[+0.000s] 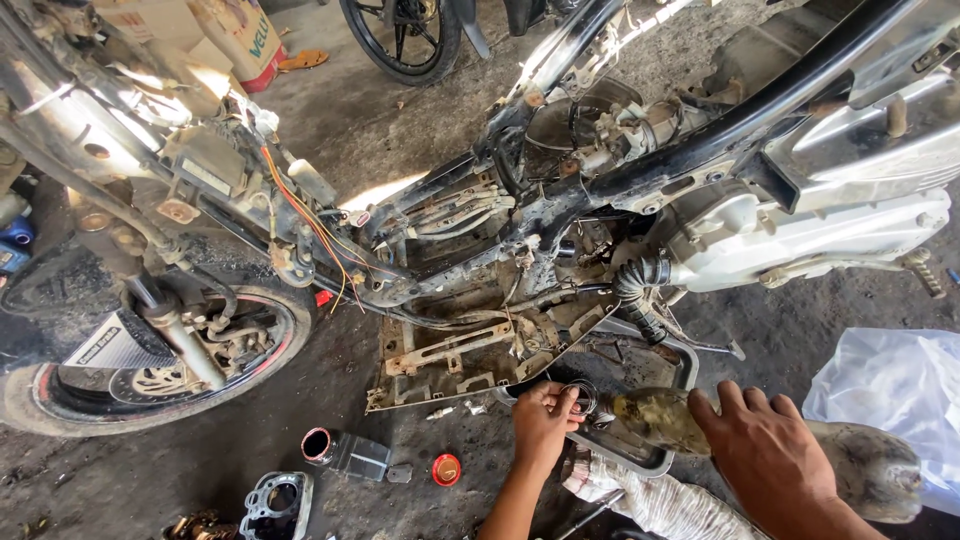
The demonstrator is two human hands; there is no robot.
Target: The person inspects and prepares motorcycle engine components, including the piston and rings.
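Observation:
A stripped scooter frame [560, 200] lies over a dirty concrete floor, its engine case [800, 240] at the right and front wheel [150, 370] at the left. My left hand [545, 420] pinches a small round ring or seal [582, 397] at the rim of a metal tray [640, 460]. Tilted toward that ring is a grimy, rounded bottle-like object [655, 418], which my right hand [765, 455] grips from above. A dirty rag [650, 500] hangs below the tray.
On the floor near me lie a red cap [446, 469], a short pipe piece [345, 452] and a cylinder gasket part [275, 500]. A white plastic bag [890, 390] sits at the right. Another wheel [400, 35] stands at the back.

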